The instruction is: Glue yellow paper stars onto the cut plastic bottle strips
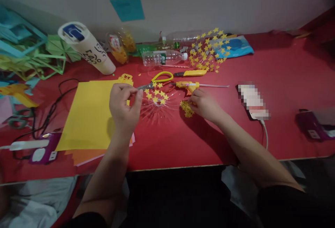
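Observation:
My left hand (125,107) is closed, thumb and curled fingers pinching the left edge of a clear plastic bottle piece (159,111), cut into strips that fan out. Several yellow stars (155,99) sit on its strips. My right hand (205,104) reaches down to a small pile of yellow paper stars (186,110), fingertips together at its upper right side; the exact star between them is hidden. Just beyond this hand lies a yellow glue gun (188,86) with a glue stick out of its back. Yellow-handled scissors (162,77) lie behind the plastic piece.
Yellow paper sheets (89,116) lie at left. Behind are a yellow cutter (192,73), a plastic bottle (164,58), a star-covered plastic piece (206,55) and a white tumbler (89,50). A phone (252,102) on a cable lies right. Purple power strips (47,151) flank the table.

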{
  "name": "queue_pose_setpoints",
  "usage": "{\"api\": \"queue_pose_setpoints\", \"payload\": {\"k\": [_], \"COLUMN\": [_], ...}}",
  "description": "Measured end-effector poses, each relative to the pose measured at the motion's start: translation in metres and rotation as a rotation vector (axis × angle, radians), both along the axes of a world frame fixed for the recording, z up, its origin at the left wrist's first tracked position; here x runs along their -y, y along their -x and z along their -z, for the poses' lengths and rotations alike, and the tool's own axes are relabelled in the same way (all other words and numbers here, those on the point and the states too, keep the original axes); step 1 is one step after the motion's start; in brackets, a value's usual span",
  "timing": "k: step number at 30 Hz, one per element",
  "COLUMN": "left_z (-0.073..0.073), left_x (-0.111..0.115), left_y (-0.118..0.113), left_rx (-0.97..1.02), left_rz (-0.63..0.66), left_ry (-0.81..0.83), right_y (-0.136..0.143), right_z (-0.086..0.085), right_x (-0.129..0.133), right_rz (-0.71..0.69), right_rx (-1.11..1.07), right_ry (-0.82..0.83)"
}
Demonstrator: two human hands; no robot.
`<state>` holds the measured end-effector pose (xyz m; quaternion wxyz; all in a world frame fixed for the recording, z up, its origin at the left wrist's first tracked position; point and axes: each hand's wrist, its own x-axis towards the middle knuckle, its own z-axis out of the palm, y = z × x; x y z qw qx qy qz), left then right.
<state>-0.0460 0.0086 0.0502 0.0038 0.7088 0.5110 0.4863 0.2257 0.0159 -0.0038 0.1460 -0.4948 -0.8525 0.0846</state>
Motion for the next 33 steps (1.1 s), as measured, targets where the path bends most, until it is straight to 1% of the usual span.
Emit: {"api": "queue_pose_setpoints", "payload": {"k": [2, 4, 10, 13, 17, 21, 24, 28, 30, 33], "left_z": [-0.001, -0.001, 0.001, 0.0, 0.0, 0.001, 0.002, -0.001, -0.003, -0.005], "left_x": [0.001, 0.003, 0.016, 0.02, 0.021, 0.022, 0.024, 0.029, 0.031, 0.032], "left_y": [-0.007, -0.014, -0.031, -0.036, -0.04, -0.045, -0.048, -0.054, -0.057, -0.06], "left_rx": [0.007, 0.025, 0.013, 0.003, 0.015, 0.041, 0.041, 0.015, -0.011, -0.042], "left_rz": [0.043, 0.083, 0.185, 0.224, 0.272, 0.326, 0.341, 0.356, 0.373, 0.398], "left_ry": [-0.01, 0.019, 0.078, 0.099, 0.123, 0.188, 0.235, 0.27, 0.299, 0.339], "right_y": [-0.002, -0.002, 0.003, 0.005, 0.004, 0.002, 0.001, 0.001, 0.001, 0.001], "right_z": [0.008, 0.012, 0.013, 0.013, 0.013, 0.012, 0.011, 0.007, 0.005, 0.006], "right_x": [0.004, 0.008, 0.009, 0.008, 0.007, 0.007, 0.007, 0.007, 0.006, 0.005], "right_rz": [0.004, 0.026, 0.045, 0.048, 0.052, 0.056, 0.083, 0.137, 0.14, 0.121], "right_rx": [0.055, 0.08, 0.104, 0.039, -0.112, -0.25, -0.384, -0.545, -0.556, -0.445], "right_ry": [-0.023, -0.036, -0.025, 0.001, 0.05, 0.094, 0.109, 0.139, 0.164, 0.143]}}
